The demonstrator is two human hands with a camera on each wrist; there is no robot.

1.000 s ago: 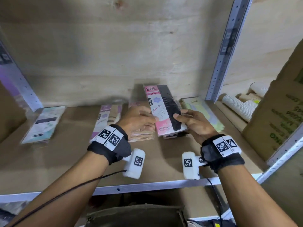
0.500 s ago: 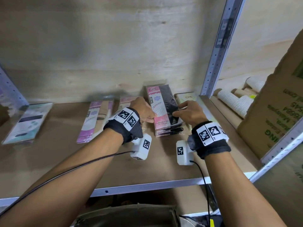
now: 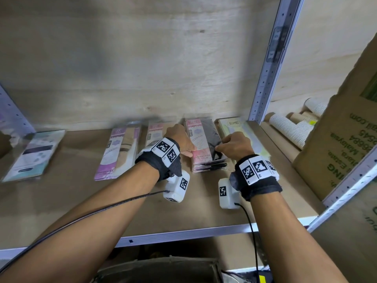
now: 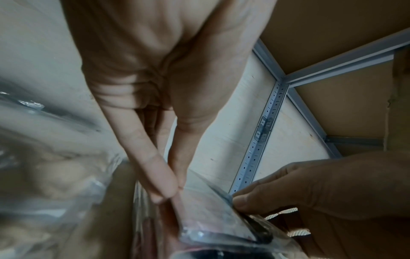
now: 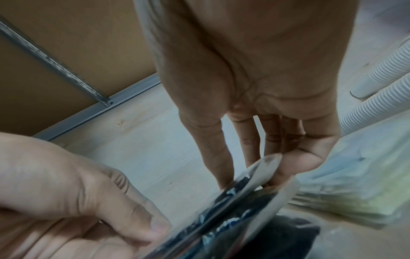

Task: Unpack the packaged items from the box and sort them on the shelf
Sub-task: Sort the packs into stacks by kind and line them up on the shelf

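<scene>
A pink and black packet [image 3: 202, 139] lies on top of a stack of like packets on the brown shelf board [image 3: 81, 201]. My left hand [image 3: 190, 153] pinches its left edge; in the left wrist view, thumb and fingers [image 4: 164, 184] close on the packet [image 4: 213, 210]. My right hand [image 3: 219, 149] pinches its right edge, and the right wrist view shows the thumb [image 5: 224, 166] and fingers on either side of the glossy wrap [image 5: 255, 175]. The packet's near end sits between both hands. The lower packets of the stack [image 3: 210, 167] show at the front.
On the shelf lie a purple packet [image 3: 120, 152], a pink and beige one [image 3: 155, 131] behind my left wrist, a pale green one [image 3: 244, 135] and a teal one [image 3: 34, 154]. A metal post [image 3: 271, 58], paper cup stacks [image 3: 289, 129] and a cardboard box [image 3: 346, 150] stand right.
The packet was held tilted up above the stack; both hands have moved it back and down, and it now lies flat on the stack.
</scene>
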